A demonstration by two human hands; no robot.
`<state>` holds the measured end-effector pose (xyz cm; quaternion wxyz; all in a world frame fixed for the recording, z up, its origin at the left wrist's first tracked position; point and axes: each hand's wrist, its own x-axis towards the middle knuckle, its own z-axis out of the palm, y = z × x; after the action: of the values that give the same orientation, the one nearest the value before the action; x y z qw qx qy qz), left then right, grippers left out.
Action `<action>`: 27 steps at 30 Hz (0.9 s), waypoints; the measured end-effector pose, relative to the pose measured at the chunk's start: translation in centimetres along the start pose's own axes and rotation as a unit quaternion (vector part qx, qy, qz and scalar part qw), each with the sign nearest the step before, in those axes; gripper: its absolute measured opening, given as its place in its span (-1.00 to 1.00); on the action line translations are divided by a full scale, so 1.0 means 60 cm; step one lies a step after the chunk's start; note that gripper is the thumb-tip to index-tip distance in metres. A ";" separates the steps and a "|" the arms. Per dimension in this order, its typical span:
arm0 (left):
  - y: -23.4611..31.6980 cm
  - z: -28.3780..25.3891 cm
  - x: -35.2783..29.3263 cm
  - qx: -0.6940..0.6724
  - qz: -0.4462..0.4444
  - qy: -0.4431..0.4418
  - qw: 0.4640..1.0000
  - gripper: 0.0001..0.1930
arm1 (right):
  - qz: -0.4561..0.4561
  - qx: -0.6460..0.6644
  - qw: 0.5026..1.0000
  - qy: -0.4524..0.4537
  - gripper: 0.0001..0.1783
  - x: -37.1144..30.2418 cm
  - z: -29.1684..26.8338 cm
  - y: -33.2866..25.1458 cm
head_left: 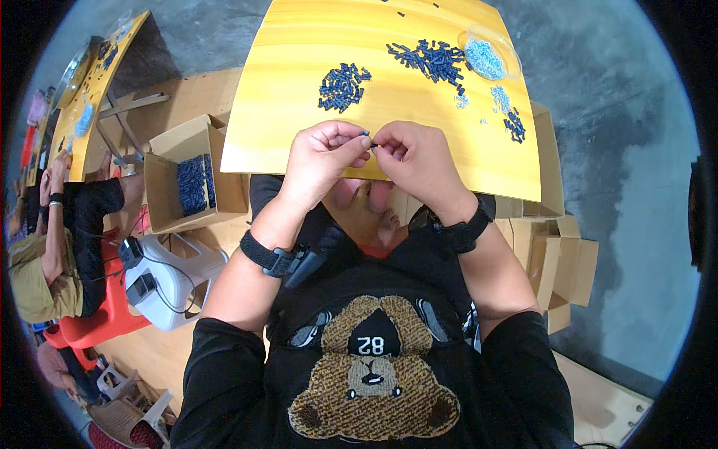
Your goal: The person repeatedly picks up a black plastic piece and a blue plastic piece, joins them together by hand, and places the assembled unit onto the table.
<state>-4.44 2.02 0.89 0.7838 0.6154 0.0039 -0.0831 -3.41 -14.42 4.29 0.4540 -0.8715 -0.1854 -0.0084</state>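
Note:
Above the near edge of the yellow table (299,37), my left hand (325,157) and my right hand (417,159) meet fingertip to fingertip. Both are closed in a pinch on a small dark piece (373,145), mostly hidden by the fingers, so its exact kind is unclear. Ahead of my left hand lies a pile of small dark blue-black tubular pieces (342,87). A larger, looser heap of similar dark pieces (434,61) spreads farther right. Beside it, a clear round dish (516,60) holds small light-blue pieces (485,58).
Loose light-blue bits (500,97) and a small dark cluster (514,126) lie at the table's right. A cardboard box (168,176) of dark pieces stands left, near a white stool (176,277). More cardboard boxes (561,262) stand right. Another person (56,262) sits far left.

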 end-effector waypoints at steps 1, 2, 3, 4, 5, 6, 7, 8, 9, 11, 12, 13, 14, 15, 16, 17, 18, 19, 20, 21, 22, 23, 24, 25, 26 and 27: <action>0.000 0.004 -0.002 -0.008 -0.005 -0.003 1.000 -0.88 | 0.000 0.001 1.000 0.001 -0.88 -0.004 -0.002 0.000; 0.000 0.006 -0.005 -0.015 -0.011 -0.007 1.000 -0.88 | 0.009 0.019 1.000 0.002 -0.88 -0.007 -0.004 0.001; -0.001 0.008 -0.007 -0.014 -0.012 -0.007 1.000 -0.88 | 0.017 0.038 0.999 0.002 -0.89 -0.011 -0.005 0.002; -0.002 0.010 -0.009 -0.023 -0.010 -0.007 1.000 -0.88 | 0.018 0.039 0.999 0.003 -0.89 -0.015 -0.005 0.005; -0.003 0.012 -0.012 -0.032 -0.008 -0.007 0.999 -0.89 | 0.034 0.081 0.996 0.004 -0.88 -0.019 -0.004 0.008; -0.003 0.015 -0.014 -0.031 -0.009 -0.008 0.999 -0.89 | 0.049 0.122 0.991 0.006 -0.88 -0.022 -0.003 0.012; -0.001 0.019 -0.017 -0.047 -0.013 0.001 0.999 -0.89 | 0.050 0.124 0.991 0.007 -0.88 -0.025 -0.002 0.017; 0.001 0.023 -0.020 -0.064 -0.016 0.010 0.998 -0.89 | 0.074 0.207 0.976 -0.002 -0.88 -0.028 0.000 0.021; 0.002 0.026 -0.022 -0.063 -0.016 0.010 0.998 -0.89 | 0.097 0.288 0.953 -0.010 -0.87 -0.029 0.000 0.023; 0.003 0.032 -0.025 -0.079 -0.012 0.012 0.997 -0.89 | 0.104 0.321 0.941 -0.017 -0.87 -0.035 -0.006 0.018; 0.002 0.034 -0.025 -0.079 -0.013 0.012 0.997 -0.89 | 0.110 0.353 0.929 -0.024 -0.87 -0.038 -0.008 0.016; 0.002 0.036 -0.026 -0.077 -0.006 0.011 0.997 -0.89 | 0.110 0.354 0.929 -0.023 -0.87 -0.040 -0.009 0.015; 0.001 0.037 -0.026 -0.076 0.001 0.011 0.997 -0.89 | 0.120 0.377 0.918 -0.017 -0.87 -0.042 -0.009 0.014; 0.001 0.038 -0.026 -0.075 0.000 0.010 0.997 -0.89 | 0.130 0.401 0.907 -0.010 -0.88 -0.044 -0.009 0.014; 0.002 0.039 -0.027 -0.074 0.003 0.002 0.997 -0.89 | 0.131 0.401 0.907 -0.009 -0.88 -0.046 -0.010 0.016; 0.002 0.040 -0.028 -0.074 0.006 -0.006 0.997 -0.89 | 0.138 0.398 0.907 0.000 -0.87 -0.047 -0.010 0.019; 0.002 0.040 -0.029 -0.073 0.005 -0.007 0.997 -0.89 | 0.145 0.396 0.907 0.008 -0.86 -0.047 -0.011 0.022; 0.003 0.041 -0.031 -0.073 0.005 -0.014 0.997 -0.88 | 0.145 0.397 0.906 0.008 -0.86 -0.046 -0.014 0.022; 0.003 0.041 -0.033 -0.072 0.005 -0.022 0.997 -0.87 | 0.132 0.365 0.921 0.021 -0.86 -0.045 -0.018 0.020; 0.004 0.040 -0.034 -0.072 0.004 -0.022 0.997 -0.87 | 0.119 0.333 0.935 0.032 -0.86 -0.043 -0.022 0.018; 0.005 0.038 -0.035 -0.052 -0.007 -0.024 0.998 -0.87 | 0.119 0.333 0.935 0.032 -0.86 -0.042 -0.025 0.015; 0.006 0.037 -0.036 -0.032 -0.019 -0.026 0.999 -0.86 | 0.101 0.300 0.948 0.038 -0.86 -0.040 -0.027 0.012; 0.007 0.038 -0.037 -0.032 -0.020 -0.026 0.999 -0.86 | 0.083 0.267 0.959 0.045 -0.87 -0.040 -0.030 0.009; 0.008 0.038 -0.038 -0.031 -0.020 -0.035 0.999 -0.86 | 0.085 0.267 0.959 0.045 -0.87 -0.040 -0.032 0.009; 0.009 0.038 -0.039 -0.029 -0.019 -0.043 0.998 -0.85 | 0.067 0.256 0.964 0.037 -0.88 -0.041 -0.034 0.009; 0.009 0.039 -0.040 -0.029 -0.020 -0.042 0.998 -0.85 | 0.050 0.245 0.968 0.029 -0.88 -0.041 -0.034 0.008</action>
<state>-6.97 0.22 2.24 0.7990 0.5880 -0.0143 -0.1248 -5.24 -17.08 4.64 0.6588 -0.7411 -0.1247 0.0350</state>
